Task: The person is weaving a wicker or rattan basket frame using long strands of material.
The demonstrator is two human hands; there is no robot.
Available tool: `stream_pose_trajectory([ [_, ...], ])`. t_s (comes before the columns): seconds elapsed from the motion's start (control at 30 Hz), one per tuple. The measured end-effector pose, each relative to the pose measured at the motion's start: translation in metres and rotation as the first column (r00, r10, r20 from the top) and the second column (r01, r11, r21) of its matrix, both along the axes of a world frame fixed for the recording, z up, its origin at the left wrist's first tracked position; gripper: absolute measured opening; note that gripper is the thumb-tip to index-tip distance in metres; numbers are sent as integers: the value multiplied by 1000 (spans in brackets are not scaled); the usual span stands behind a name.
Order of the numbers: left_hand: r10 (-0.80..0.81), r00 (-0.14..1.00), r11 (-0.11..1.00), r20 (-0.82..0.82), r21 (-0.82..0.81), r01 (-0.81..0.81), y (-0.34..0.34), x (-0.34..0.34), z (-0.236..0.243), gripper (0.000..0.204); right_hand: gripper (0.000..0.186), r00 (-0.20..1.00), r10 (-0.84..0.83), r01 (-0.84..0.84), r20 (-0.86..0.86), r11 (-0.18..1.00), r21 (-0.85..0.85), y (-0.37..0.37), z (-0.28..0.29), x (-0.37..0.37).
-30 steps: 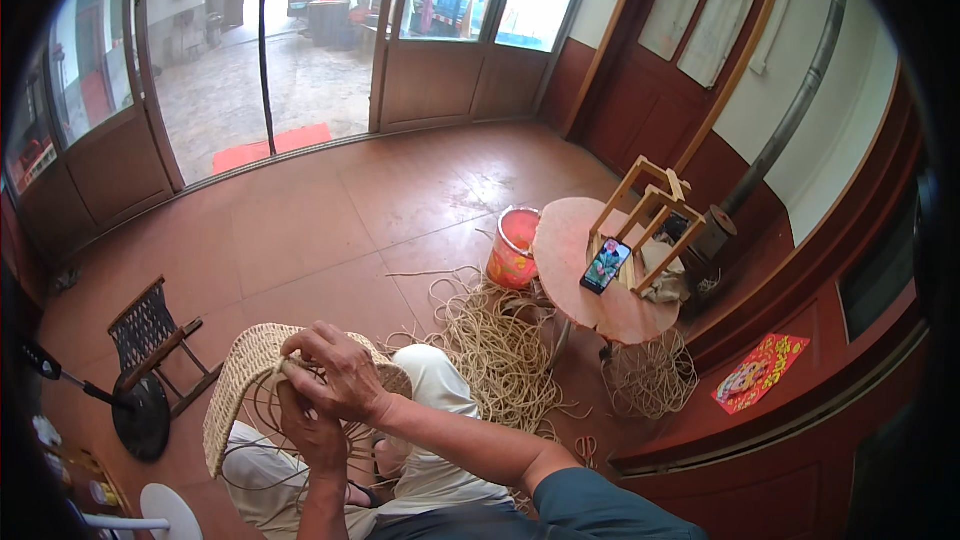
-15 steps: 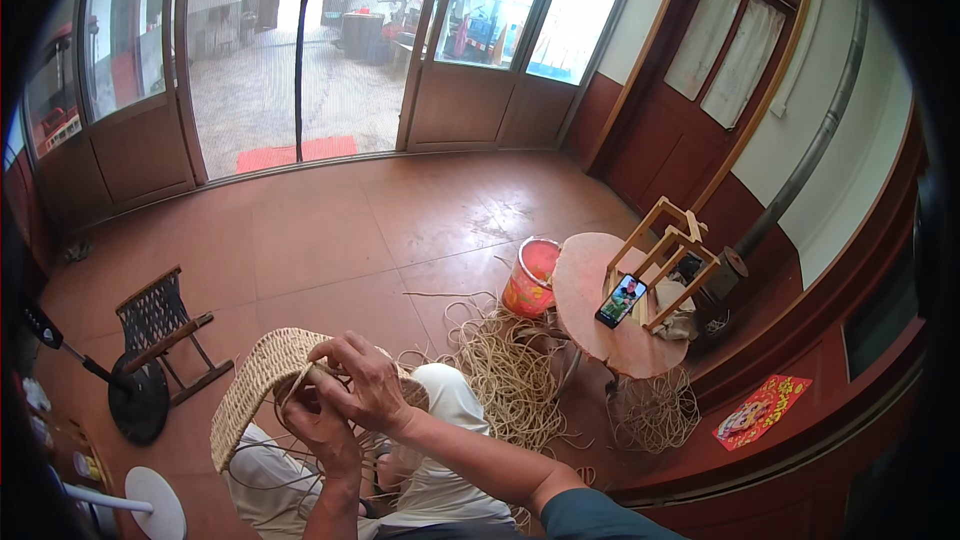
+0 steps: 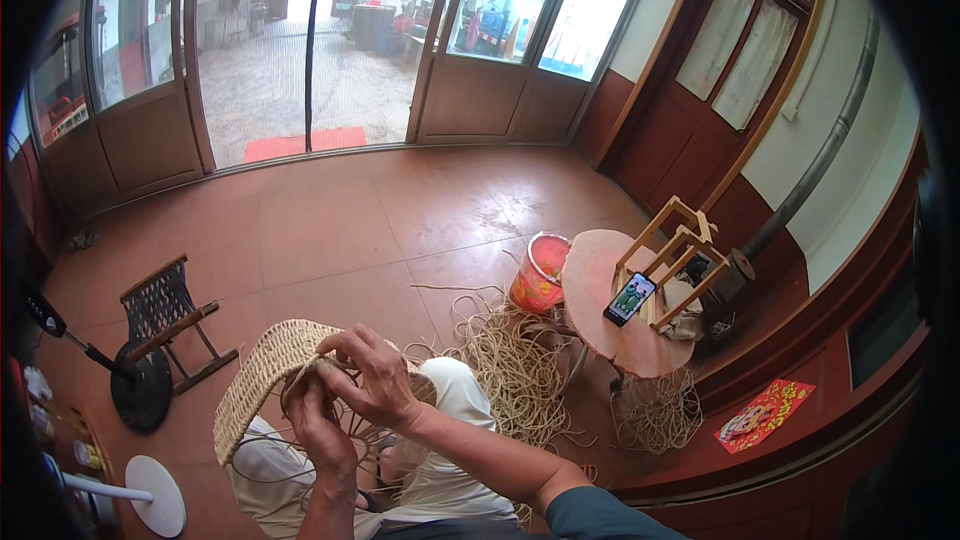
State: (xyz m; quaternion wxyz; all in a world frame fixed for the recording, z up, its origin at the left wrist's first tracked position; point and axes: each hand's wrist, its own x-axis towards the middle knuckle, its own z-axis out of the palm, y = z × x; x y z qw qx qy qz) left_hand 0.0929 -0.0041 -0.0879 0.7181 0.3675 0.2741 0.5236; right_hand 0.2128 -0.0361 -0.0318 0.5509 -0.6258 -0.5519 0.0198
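Observation:
A straw-coloured woven basket (image 3: pixel 262 372) rests tilted on my lap, its curved wall toward the left and its open side toward me. My left hand (image 3: pixel 322 428) is closed in a pinch at the inner edge of the basket, fingertips pointing up. From the right, my right hand (image 3: pixel 378 378) reaches over, its fingers bent down onto the same edge and meeting the left fingertips. A strand seems to lie between the fingers, though they mostly cover it. Thin loose cords hang below the hands, inside the basket.
A heap of straw cord (image 3: pixel 515 370) lies on the floor to the right. Beyond it stand a red bucket (image 3: pixel 540 275) and a round table (image 3: pixel 590 280) bearing a phone (image 3: pixel 630 298) and a wooden frame (image 3: pixel 680 250). At left are a folding stool (image 3: pixel 165 315) and a white round base (image 3: pixel 157 496).
My left fingers have moved up closer to the right fingertips at the basket edge. The right hand has shifted slightly right, and the whole view has turned a little.

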Motion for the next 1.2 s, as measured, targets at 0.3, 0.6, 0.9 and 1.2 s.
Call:
stream_pose_trajectory([
  [0.3, 43, 964, 940, -261, 337, 49, 10, -8, -15, 41, 22, 1000, 3, -3, 3, 1000, 9, -1, 3, -1],
  [0.6, 286, 549, 694, -785, 565, 446, -23, -25, 22, 29, 25, 998, 32, -33, -47, 999, -33, 1, -4, 3],
  [0.9, 526, 421, 535, -739, 672, 511, -26, -64, 48, 22, 29, 1000, 2, -2, -16, 1000, 3, 2, -9, 3],
  [1.2, 652, 347, 356, -674, 676, 645, 1, -65, 37, 15, 30, 999, 26, -29, 25, 990, 135, 9, -19, 0],
])
